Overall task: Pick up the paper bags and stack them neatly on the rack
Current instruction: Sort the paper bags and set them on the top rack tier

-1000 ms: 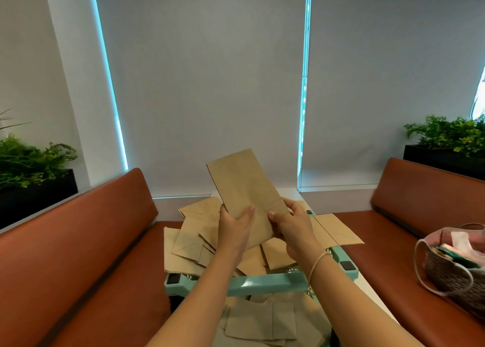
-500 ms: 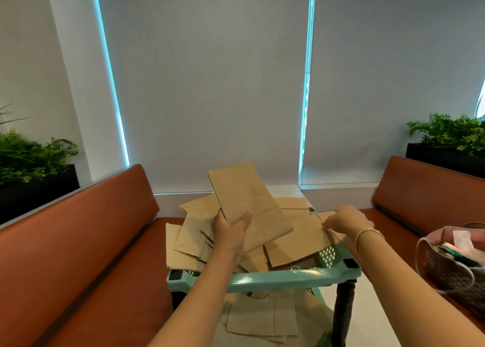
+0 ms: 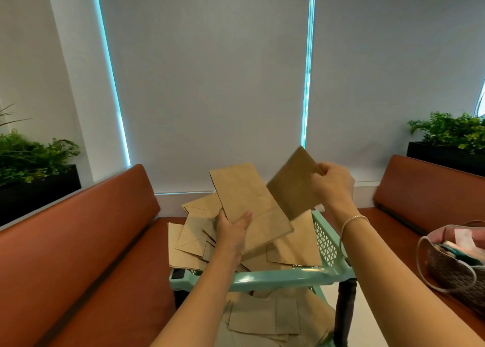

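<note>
Grey window blinds [image 3: 210,84] fill the wall ahead, with brown bench seats [image 3: 78,241] on both sides of me. Between them stands my mint green rack [image 3: 288,277].

My left hand [image 3: 232,235] is closed on the bottom edge of one flat paper bag [image 3: 249,202], thumb on top, holding it tilted above the rack. My right hand [image 3: 332,186] pinches a second paper bag [image 3: 294,186] by its side edge, up in the air just beside the first one. The two bags look close to touching, but I cannot tell if they do.

I think the job is only getting started. A messy pile of bags [image 3: 194,239] lies on the top shelf, pointing every which way, and some hang over the left edge. More bags [image 3: 262,320] lie on the shelf below. None of them makes a neat stack yet, so almost all the tidying is left.

I see no words or labels on any bag. They are plain brown paper.
</note>
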`<state>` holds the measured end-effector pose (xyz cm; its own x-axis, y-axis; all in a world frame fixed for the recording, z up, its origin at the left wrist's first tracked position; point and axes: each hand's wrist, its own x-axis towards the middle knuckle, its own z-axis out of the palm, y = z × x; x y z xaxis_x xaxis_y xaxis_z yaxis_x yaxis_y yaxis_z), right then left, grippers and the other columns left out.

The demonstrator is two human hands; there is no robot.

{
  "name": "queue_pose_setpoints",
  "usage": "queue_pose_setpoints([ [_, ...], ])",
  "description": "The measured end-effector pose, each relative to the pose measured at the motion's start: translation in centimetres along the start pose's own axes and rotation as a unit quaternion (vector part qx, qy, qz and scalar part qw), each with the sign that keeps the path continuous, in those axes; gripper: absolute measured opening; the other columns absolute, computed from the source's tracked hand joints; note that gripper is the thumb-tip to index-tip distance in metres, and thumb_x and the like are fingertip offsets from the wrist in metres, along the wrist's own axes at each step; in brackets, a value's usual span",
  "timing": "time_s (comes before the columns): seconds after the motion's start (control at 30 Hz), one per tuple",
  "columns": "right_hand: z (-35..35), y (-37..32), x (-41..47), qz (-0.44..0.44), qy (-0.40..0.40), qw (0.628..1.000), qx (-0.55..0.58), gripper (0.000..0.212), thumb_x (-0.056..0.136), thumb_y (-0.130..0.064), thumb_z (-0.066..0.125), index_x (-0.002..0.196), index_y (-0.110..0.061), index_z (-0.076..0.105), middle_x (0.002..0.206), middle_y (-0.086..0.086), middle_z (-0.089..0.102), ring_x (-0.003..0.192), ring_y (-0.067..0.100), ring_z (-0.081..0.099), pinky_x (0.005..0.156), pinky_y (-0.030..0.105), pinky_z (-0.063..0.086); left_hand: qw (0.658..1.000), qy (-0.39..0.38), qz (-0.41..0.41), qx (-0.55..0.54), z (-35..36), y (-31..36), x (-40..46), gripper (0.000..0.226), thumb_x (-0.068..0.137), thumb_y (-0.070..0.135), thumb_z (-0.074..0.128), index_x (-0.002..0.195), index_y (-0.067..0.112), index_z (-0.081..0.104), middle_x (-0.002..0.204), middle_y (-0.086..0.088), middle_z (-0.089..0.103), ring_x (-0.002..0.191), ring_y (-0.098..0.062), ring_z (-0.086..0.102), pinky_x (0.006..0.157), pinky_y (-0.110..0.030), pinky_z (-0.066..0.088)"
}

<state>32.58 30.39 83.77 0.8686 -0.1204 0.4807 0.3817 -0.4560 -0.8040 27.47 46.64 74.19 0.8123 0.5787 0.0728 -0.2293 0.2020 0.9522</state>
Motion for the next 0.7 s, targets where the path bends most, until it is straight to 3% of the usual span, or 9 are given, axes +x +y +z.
queue_pose_setpoints([
  [0.07, -0.1, -1.4, -1.3, -0.072, 0.041, 0.992, 0.092, 0.028, 0.088, -0.003, 0.052, 0.106, -0.013, 0.071, 0.095, 0.002, 0.065, 0.090, 0.017, 0.058, 0.083, 0.022, 0.046, 1.000, 0.000, -0.009, -0.004, 0.0, 0.1, -0.1, 0.052, 0.087, 0.011, 0.064, 0.134, 0.014, 0.042, 0.122, -0.008, 0.059, 0.110, -0.023, 0.057, 0.095, -0.039, 0.048],
  [0.13, 0.5, -1.7, -2.6, -0.154, -0.002, 0.982, 0.114, 0.027, 0.088, -0.003, 0.058, 0.107, -0.016, 0.071, 0.095, 0.000, 0.062, 0.086, 0.010, 0.055, 0.077, 0.007, 0.041, 1.000, 0.009, -0.019, -0.004, 0.0, 0.1, 0.1, 0.038, 0.090, 0.015, 0.061, 0.125, 0.022, 0.046, 0.120, -0.006, 0.059, 0.106, -0.022, 0.058, 0.090, -0.039, 0.049],
  [0.2, 1.7, -0.8, -3.5, -0.213, -0.098, 0.971, 0.058, 0.027, 0.086, -0.005, 0.062, 0.105, -0.021, 0.072, 0.103, 0.000, 0.065, 0.095, 0.012, 0.055, 0.089, 0.016, 0.043, 0.999, 0.020, -0.024, 0.021, 0.0, 0.2, 0.3, 0.024, 0.094, 0.020, 0.054, 0.113, 0.034, 0.047, 0.119, -0.006, 0.058, 0.103, -0.025, 0.058, 0.083, -0.043, 0.052],
  [0.27, 2.5, 0.4, -4.1, -0.227, -0.200, 0.952, -0.056, 0.029, 0.087, -0.009, 0.060, 0.105, -0.028, 0.071, 0.121, -0.005, 0.060, 0.113, 0.016, 0.047, 0.100, 0.023, 0.034, 0.999, 0.026, -0.019, 0.022, 0.0, 0.4, 0.1, 0.020, 0.097, 0.025, 0.047, 0.110, 0.041, 0.046, 0.121, -0.007, 0.055, 0.103, -0.027, 0.057, 0.082, -0.046, 0.053],
  [0.33, 3.1, 1.5, -4.5, -0.246, -0.264, 0.923, -0.137, 0.027, 0.088, -0.013, 0.059, 0.106, -0.029, 0.071, 0.134, -0.009, 0.051, 0.124, 0.016, 0.036, 0.097, 0.014, 0.021, 0.999, 0.036, -0.004, -0.004, 0.0, 0.7, -0.1, 0.020, 0.100, 0.030, 0.041, 0.116, 0.040, 0.045, 0.126, -0.007, 0.053, 0.107, -0.024, 0.055, 0.089, -0.046, 0.051],
  [0.4, 3.6, 2.2, -4.9, -0.266, -0.289, 0.906, -0.158, 0.024, 0.088, -0.017, 0.061, 0.108, -0.026, 0.071, 0.136, -0.009, 0.050, 0.127, 0.013, 0.033, 0.091, 0.007, 0.015, 0.998, 0.052, 0.007, -0.022, 0.0, 1.0, -0.3, 0.034, 0.102, 0.035, 0.033, 0.135, 0.029, 0.040, 0.136, -0.007, 0.048, 0.115, -0.021, 0.050, 0.098, -0.040, 0.044],
  [0.47, 3.8, 2.5, -5.2, -0.265, -0.294, 0.906, -0.148, 0.022, 0.088, -0.019, 0.062, 0.108, -0.024, 0.071, 0.130, -0.010, 0.056, 0.125, 0.010, 0.036, 0.091, 0.007, 0.019, 0.998, 0.054, 0.008, -0.023, 0.0, 1.1, -0.3, 0.048, 0.101, 0.042, 0.028, 0.145, 0.023, 0.030, 0.145, -0.005, 0.039, 0.130, -0.023, 0.040, 0.104, -0.037, 0.035],
  [0.57, 3.9, 2.8, -5.0, -0.236, -0.291, 0.920, -0.115, 0.020, 0.085, -0.014, 0.065, 0.102, -0.020, 0.074, 0.114, -0.008, 0.066, 0.112, 0.004, 0.044, 0.094, 0.011, 0.032, 0.998, 0.048, 0.025, -0.031, -0.1, 1.0, -0.3, 0.051, 0.097, 0.047, 0.036, 0.143, 0.025, 0.032, 0.141, -0.001, 0.043, 0.128, -0.020, 0.042, 0.104, -0.035, 0.036],
  [0.7, 3.9, 2.6, -5.2, -0.153, -0.233, 0.960, -0.029, 0.020, 0.080, -0.014, 0.068, 0.097, -0.021, 0.075, 0.106, -0.008, 0.065, 0.098, 0.001, 0.050, 0.089, 0.018, 0.044, 0.999, 0.042, 0.019, -0.027, -0.2, 0.6, -0.2, 0.063, 0.094, 0.026, 0.056, 0.147, 0.022, 0.024, 0.144, -0.002, 0.041, 0.129, -0.022, 0.043, 0.108, -0.042, 0.036],
])
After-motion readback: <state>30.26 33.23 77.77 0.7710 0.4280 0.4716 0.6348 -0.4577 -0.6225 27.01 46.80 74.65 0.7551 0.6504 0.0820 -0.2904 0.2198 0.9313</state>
